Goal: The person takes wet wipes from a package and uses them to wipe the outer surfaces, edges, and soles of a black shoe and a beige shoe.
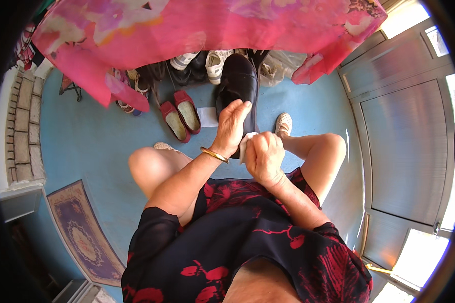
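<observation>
A black leather shoe (237, 81) is held up in front of me, its toe pointing away. My left hand (230, 129), with a gold bangle at the wrist, is closed around the rear part of the shoe. Bunched in the closed fingers of my right hand (265, 156) is a white cloth (246, 144). It touches the shoe's side near the heel. My hands partly hide the heel end.
Dark red slip-on shoes (181, 116) stand on the blue floor beside a white sheet (207, 117). Behind, white shoes (217, 64) and a clear plastic bag (280, 65) sit under a pink floral cloth (187, 30). A patterned rug (83, 227) lies left, a metal door (404, 151) stands right.
</observation>
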`<state>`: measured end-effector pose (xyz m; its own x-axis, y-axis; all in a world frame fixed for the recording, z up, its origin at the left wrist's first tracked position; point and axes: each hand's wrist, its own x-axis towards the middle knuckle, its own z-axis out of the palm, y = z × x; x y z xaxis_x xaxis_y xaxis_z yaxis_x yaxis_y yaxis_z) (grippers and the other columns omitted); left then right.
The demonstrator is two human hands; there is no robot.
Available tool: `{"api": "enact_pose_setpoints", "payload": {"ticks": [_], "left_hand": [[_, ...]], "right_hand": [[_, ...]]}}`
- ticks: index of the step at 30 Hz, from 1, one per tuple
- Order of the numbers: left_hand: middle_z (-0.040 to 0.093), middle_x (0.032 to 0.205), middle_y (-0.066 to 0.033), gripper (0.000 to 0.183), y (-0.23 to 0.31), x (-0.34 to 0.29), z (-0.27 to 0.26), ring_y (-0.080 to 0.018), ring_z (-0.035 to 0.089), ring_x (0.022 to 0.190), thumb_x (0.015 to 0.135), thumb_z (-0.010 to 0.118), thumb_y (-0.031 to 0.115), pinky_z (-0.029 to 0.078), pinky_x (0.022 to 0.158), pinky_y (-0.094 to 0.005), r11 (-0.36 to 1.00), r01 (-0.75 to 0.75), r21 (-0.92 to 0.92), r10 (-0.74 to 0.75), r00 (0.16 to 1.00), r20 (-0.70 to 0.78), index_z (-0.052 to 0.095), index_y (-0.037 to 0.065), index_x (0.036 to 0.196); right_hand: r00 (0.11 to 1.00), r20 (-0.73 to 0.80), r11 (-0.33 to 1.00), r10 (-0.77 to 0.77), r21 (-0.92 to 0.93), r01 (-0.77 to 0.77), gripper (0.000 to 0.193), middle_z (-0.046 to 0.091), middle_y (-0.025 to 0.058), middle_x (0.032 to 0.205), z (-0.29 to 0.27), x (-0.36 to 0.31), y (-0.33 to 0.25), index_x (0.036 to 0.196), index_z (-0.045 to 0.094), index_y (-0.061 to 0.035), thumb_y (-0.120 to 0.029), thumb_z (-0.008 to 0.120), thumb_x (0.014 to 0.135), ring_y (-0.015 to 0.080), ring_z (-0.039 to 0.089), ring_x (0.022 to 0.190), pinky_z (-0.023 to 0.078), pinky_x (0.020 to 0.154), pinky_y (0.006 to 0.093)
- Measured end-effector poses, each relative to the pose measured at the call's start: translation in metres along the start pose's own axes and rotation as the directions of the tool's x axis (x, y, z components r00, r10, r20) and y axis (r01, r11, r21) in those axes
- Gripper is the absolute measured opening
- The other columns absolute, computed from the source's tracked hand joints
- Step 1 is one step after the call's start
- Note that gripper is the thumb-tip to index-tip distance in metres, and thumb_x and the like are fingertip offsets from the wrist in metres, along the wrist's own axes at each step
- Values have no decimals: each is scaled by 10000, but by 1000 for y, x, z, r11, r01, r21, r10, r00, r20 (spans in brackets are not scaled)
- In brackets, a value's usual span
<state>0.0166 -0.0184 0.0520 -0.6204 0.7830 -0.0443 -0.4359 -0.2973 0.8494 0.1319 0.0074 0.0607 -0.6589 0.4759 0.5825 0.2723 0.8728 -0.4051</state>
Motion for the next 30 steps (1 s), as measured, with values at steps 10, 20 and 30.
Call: {"api": "enact_pose_setpoints", "payload": {"ticks": [10,20,30], "left_hand": [[513,719,76,163,1,-1,-6,2,456,685,903,557,142,375,610,-173,997,67,-47,-67,998,-3,543,108,744],[442,663,81,227,14,-10,4,-1,429,642,905,543,152,352,553,-169,992,123,18,-122,989,-80,500,102,687],[371,616,80,293,-4,-9,-1,3,344,607,927,517,148,303,505,-190,998,16,55,-21,995,93,434,75,655]], "right_hand": [[995,88,999,-47,-7,48,83,482,118,668,0,3,-3,717,510,-52,-18,586,713,319,496,595,390,554,416],[991,98,995,-90,52,85,120,458,111,661,-1,-4,4,722,497,-62,-48,605,673,295,480,590,362,554,412],[993,76,996,-86,17,85,114,454,105,675,-4,-1,4,724,504,-62,-30,603,677,292,467,616,367,580,395]]}}
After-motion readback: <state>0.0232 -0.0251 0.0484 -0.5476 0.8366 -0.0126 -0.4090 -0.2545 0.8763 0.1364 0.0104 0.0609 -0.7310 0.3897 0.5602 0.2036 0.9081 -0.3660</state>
